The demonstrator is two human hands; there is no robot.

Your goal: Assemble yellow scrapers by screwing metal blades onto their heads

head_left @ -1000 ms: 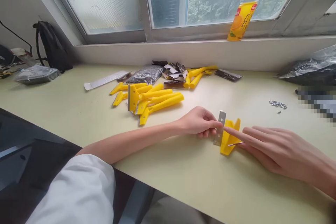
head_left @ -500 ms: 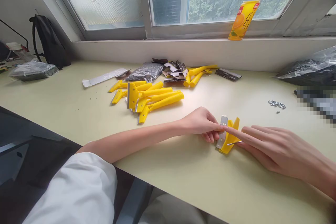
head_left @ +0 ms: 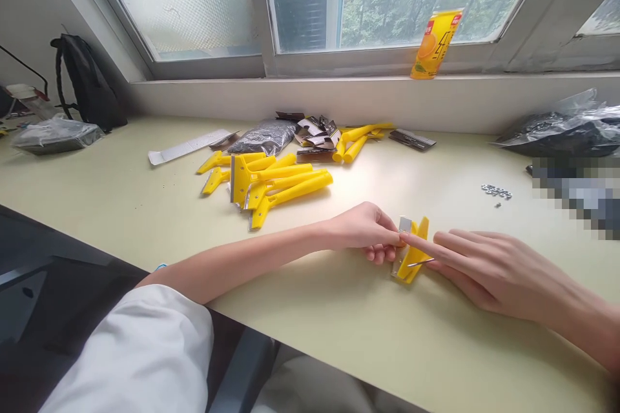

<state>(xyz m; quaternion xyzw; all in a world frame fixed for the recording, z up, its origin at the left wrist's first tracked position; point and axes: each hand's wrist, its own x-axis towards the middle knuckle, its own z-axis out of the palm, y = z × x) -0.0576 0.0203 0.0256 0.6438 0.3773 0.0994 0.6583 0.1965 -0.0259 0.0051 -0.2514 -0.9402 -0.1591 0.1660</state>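
Observation:
My left hand (head_left: 369,230) is closed in a pinch at the metal plate (head_left: 404,224) of a yellow scraper head (head_left: 411,259), which rests on the table. From the right, my right hand (head_left: 489,264) reaches over the yellow part. Its index fingertip meets the plate beside my left fingertips, while a thin metal rod (head_left: 420,263) sticks out from under its fingers across the scraper head. The rod's other end is hidden by the hand. Several yellow scrapers (head_left: 295,188) lie piled to the left beyond my left forearm.
Small metal nuts (head_left: 496,191) lie at the right. Along the back are a bag of dark parts (head_left: 264,137), black card packaging (head_left: 320,135), yellow handles (head_left: 356,150) and a long white strip (head_left: 188,146). A juice bottle (head_left: 436,45) stands on the sill. The table's front edge (head_left: 310,352) runs below.
The whole view has shifted slightly, so everything sits a little further left. Both hands keep nearly the same hold on the scraper head and rod.

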